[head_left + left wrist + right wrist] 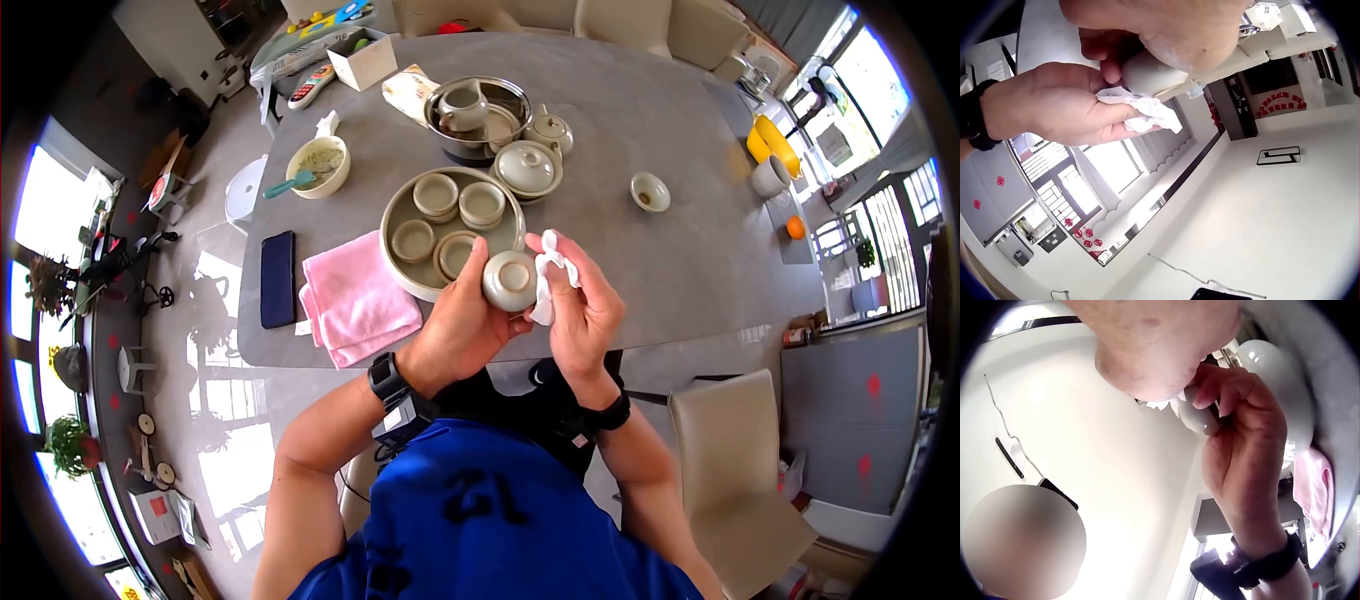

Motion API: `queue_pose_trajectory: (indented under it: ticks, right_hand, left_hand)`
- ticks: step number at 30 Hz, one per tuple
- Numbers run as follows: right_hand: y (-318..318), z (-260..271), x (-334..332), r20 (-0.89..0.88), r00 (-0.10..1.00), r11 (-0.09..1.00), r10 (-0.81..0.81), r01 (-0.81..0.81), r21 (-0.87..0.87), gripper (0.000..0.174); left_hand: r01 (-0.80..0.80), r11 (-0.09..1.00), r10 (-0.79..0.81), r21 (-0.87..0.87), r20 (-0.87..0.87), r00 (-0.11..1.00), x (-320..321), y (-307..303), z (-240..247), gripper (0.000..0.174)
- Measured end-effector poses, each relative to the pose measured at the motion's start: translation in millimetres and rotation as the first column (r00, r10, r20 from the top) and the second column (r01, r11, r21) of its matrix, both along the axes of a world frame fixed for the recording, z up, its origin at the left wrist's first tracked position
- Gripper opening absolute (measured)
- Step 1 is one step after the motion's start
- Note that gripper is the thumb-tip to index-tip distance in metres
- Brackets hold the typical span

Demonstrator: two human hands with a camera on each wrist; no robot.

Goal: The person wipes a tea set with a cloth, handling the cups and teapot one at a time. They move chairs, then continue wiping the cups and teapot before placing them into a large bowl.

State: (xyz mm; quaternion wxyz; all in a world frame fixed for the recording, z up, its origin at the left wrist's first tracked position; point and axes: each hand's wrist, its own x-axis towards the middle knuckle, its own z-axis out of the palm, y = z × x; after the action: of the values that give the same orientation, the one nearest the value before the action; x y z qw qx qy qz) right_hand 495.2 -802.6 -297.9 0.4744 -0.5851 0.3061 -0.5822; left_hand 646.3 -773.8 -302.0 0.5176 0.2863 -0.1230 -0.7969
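In the head view my left hand [460, 330] grips a small pale ceramic teacup [511, 281], tipped so that its round foot faces up. A crumpled white tissue [546, 278] is pinched by my right hand [587, 322], right at the cup's side. The left wrist view shows that tissue [1141, 111] under the right fingers, beside the partly hidden cup [1150, 76]. Just beyond the left hand lies a round, rimmed tray [447, 226] with several matching cups in it. From the right wrist, the left fingers curl around the cup [1196, 417].
Behind the tray are a lidded bowl [527, 168], a small teapot [550, 130] and a metal pot [432, 112] holding a pitcher. One cup [650, 192] stands right. Leftward are a pink towel [360, 297], a phone [278, 280] and a food bowl [338, 180] with a spatula.
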Motion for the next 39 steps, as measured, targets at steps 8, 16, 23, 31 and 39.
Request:
queue_pose_trajectory:
  ticks: [8,16,23,31,39]
  right_hand:
    - [10,-9,1,-0.142,0.988,0.954,-0.053,0.008,-0.3,0.04]
    - [7,3,-26,0.082,0.959,0.948,0.272,-0.282,0.15,0.033]
    - [3,4,-36,-0.004,0.975,0.97,0.222,-0.221,-0.096,0.027]
    - [9,10,-53,-0.096,0.994,0.998,-0.06,0.06,-0.001,0.019]
    - [1,12,-45,-0.625,0.775,0.913,-0.091,-0.186,-0.363,0.014]
  left_hand:
    - [-0.149,0.988,0.143,0.049,0.109,0.984,-18,1,34,0.056]
    - [0.261,0.932,-0.098,-0.254,0.514,0.852,-4,3,29,0.047]
    - [0.248,0.883,0.003,-0.398,0.534,0.846,6,4,47,0.093]
    - [0.492,0.667,0.472,-0.559,0.829,0.301,8,8,53,0.091]
    - [0.729,0.436,0.765,-0.527,0.644,0.008,3,7,49,0.091]
